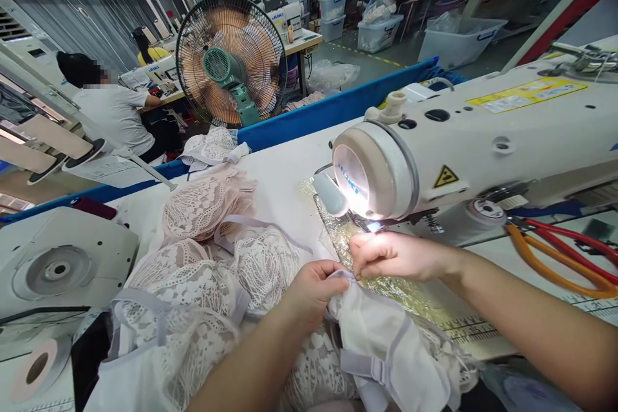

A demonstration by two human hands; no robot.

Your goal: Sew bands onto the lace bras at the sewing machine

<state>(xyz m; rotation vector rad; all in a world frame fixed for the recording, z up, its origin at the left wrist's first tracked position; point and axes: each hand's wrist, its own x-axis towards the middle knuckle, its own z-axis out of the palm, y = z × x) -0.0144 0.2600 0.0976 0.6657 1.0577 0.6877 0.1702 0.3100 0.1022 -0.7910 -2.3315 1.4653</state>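
In front of me a white lace bra (pixel 379 328) hangs with its inner side turned up, a strap with a slider lying across it. My left hand (pixel 311 286) pinches the upper edge of this bra between thumb and fingers. Fingers curled, my right hand (pixel 386 254) pinches at the same edge, just right of the left thumb; what lies inside its fingertips is mostly hidden. Both hands are just below the lit head of a white sewing machine (pixel 483 141). To the left lies a heap of white and pale pink lace bras (pixel 203 277).
Orange and red-handled scissors (pixel 555 257) lie at the right beside a small spool (pixel 487 209). Another machine (pixel 62 264) and a tape roll (pixel 38 370) are at the left. Beyond a blue cloth edge (pixel 333 100) stand a large fan (pixel 232 64) and a seated person (pixel 113 116).
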